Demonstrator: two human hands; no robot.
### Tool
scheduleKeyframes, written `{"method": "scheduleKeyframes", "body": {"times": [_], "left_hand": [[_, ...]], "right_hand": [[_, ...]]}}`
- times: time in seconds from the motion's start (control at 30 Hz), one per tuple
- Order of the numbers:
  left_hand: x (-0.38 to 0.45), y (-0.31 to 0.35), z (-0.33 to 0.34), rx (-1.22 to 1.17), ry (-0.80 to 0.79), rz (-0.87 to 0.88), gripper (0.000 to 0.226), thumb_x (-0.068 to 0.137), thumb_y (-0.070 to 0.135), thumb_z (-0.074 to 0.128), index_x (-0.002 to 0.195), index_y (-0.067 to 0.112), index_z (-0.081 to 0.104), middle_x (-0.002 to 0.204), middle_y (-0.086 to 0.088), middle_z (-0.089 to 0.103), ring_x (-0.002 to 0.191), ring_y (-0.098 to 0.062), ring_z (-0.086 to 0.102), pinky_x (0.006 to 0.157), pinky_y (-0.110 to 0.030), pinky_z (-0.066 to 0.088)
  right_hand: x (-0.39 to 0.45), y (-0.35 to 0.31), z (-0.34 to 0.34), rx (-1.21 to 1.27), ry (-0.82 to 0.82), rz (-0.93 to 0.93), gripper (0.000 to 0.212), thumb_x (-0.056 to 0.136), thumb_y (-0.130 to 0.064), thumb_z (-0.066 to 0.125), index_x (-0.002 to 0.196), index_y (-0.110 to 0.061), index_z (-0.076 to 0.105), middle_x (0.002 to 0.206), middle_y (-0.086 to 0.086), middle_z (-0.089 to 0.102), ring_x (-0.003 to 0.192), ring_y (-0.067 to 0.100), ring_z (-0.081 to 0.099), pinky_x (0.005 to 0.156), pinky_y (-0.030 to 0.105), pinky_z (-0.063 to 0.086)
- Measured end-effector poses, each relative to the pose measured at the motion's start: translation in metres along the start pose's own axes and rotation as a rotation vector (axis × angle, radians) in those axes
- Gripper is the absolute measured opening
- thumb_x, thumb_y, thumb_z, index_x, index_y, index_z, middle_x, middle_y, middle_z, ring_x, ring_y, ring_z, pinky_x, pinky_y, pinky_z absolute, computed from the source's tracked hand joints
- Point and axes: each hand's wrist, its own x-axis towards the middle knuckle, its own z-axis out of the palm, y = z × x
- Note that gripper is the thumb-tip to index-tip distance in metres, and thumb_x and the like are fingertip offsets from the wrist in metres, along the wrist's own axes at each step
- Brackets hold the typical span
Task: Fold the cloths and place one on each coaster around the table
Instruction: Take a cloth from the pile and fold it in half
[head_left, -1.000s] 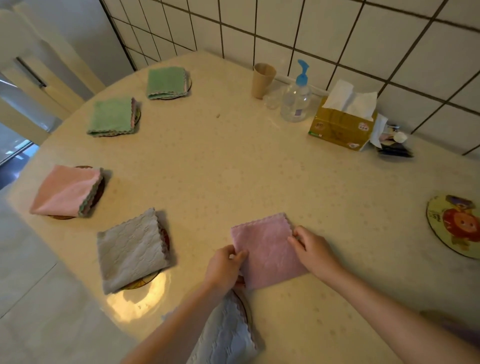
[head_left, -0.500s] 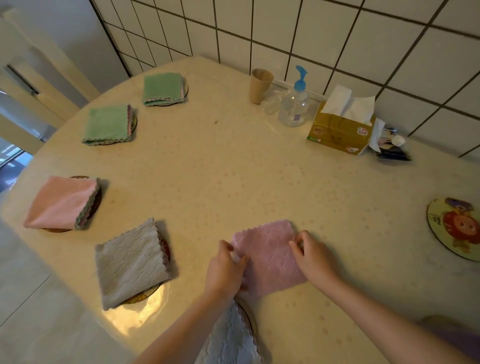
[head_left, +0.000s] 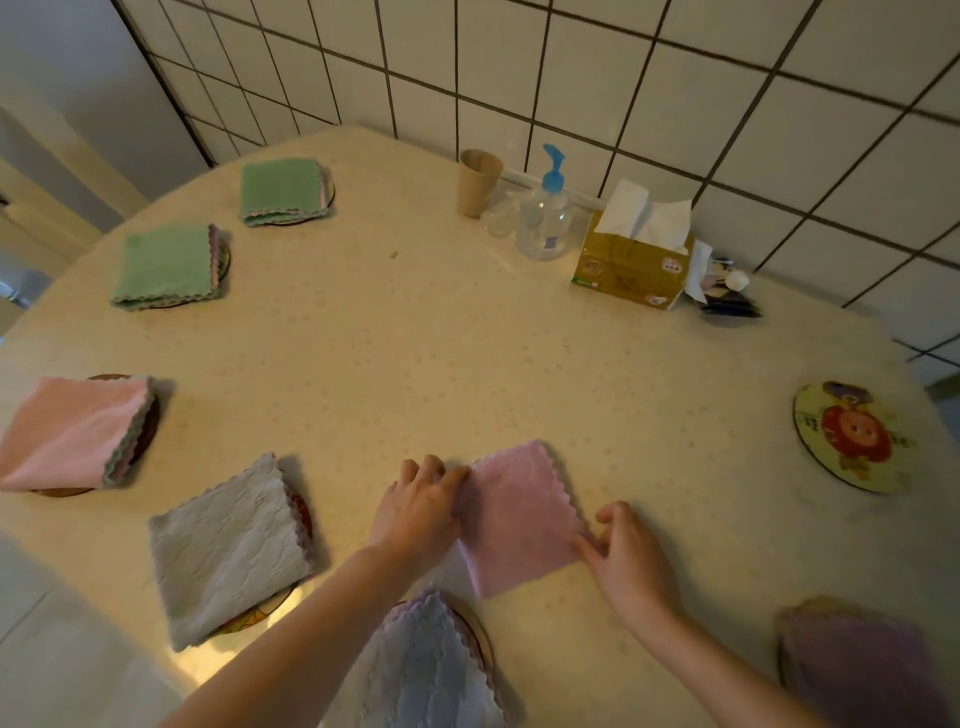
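A folded pink cloth (head_left: 517, 517) lies flat on the cream table (head_left: 467, 353) in front of me. My left hand (head_left: 418, 506) pinches its left edge. My right hand (head_left: 626, 553) touches its lower right corner with the fingertips. Folded cloths rest on coasters around the rim: two green ones (head_left: 283, 191) (head_left: 166, 266), a light pink one (head_left: 72, 434), a grey one (head_left: 226, 551), a pale blue one (head_left: 431, 670) and a purple one (head_left: 857, 670). One round coaster with a red flower picture (head_left: 852, 436) at the right is bare.
Against the tiled wall stand a brown cup (head_left: 478, 181), a clear pump bottle with a blue top (head_left: 545, 218), a yellow tissue box (head_left: 631, 262) and some small items (head_left: 724, 291). The table edge curves round at the left and near side.
The camera has dropped closer to the table. My left hand moved up along the cloth's left edge; my right hand slid down to its lower right corner. The cloth turned slightly.
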Motion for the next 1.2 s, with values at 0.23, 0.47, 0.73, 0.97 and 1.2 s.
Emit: {"method": "scheduleKeyframes", "body": {"times": [0.23, 0.47, 0.73, 0.97, 1.2], "left_hand": [[0.021, 0.001, -0.013, -0.071, -0.168, -0.129, 0.056, 0.078, 0.026, 0.067, 0.128, 0.018, 0.042, 0.124, -0.007, 0.046, 0.114, -0.029, 0.042, 0.093, -0.035, 0.043], [0.033, 0.001, -0.025, -0.374, -0.285, -0.263, 0.042, 0.081, 0.043, 0.068, 0.111, 0.015, 0.058, 0.11, -0.008, 0.062, 0.104, -0.028, 0.056, 0.084, -0.032, 0.046], [0.021, 0.017, -0.035, -0.897, -0.192, -0.195, 0.012, 0.087, 0.018, 0.068, 0.085, 0.009, 0.06, 0.081, -0.005, 0.06, 0.074, -0.018, 0.058, 0.073, -0.034, 0.054], [0.019, 0.086, -0.014, -1.088, -0.202, -0.193, 0.011, 0.086, 0.009, 0.068, 0.084, 0.008, 0.058, 0.066, -0.005, 0.061, 0.054, -0.011, 0.058, 0.064, -0.03, 0.054], [0.009, 0.204, 0.028, -1.144, -0.132, -0.254, 0.012, 0.086, 0.013, 0.069, 0.083, 0.008, 0.058, 0.071, -0.005, 0.065, 0.065, -0.016, 0.061, 0.072, -0.035, 0.054]], "right_hand": [[-0.005, -0.015, 0.0, 0.15, -0.068, 0.129, 0.025, 0.077, -0.04, 0.069, 0.081, -0.023, 0.051, 0.081, -0.003, 0.065, 0.081, 0.023, 0.063, 0.069, 0.032, 0.048], [-0.006, -0.024, -0.002, 0.271, -0.225, 0.202, 0.026, 0.074, -0.031, 0.071, 0.066, -0.019, 0.049, 0.062, -0.004, 0.053, 0.059, 0.016, 0.05, 0.052, 0.029, 0.033], [0.006, -0.014, -0.029, 0.678, -0.063, 0.265, 0.013, 0.078, -0.015, 0.062, 0.081, -0.021, 0.05, 0.084, 0.005, 0.06, 0.08, 0.027, 0.062, 0.079, 0.048, 0.054], [0.024, 0.039, -0.077, 0.808, 0.06, 0.263, 0.008, 0.084, -0.017, 0.065, 0.087, -0.01, 0.063, 0.089, 0.013, 0.07, 0.084, 0.03, 0.068, 0.075, 0.053, 0.056], [0.048, 0.13, -0.141, 0.776, 0.116, 0.114, 0.018, 0.086, -0.029, 0.063, 0.082, -0.011, 0.065, 0.082, 0.007, 0.069, 0.08, 0.024, 0.067, 0.076, 0.049, 0.056]]}}
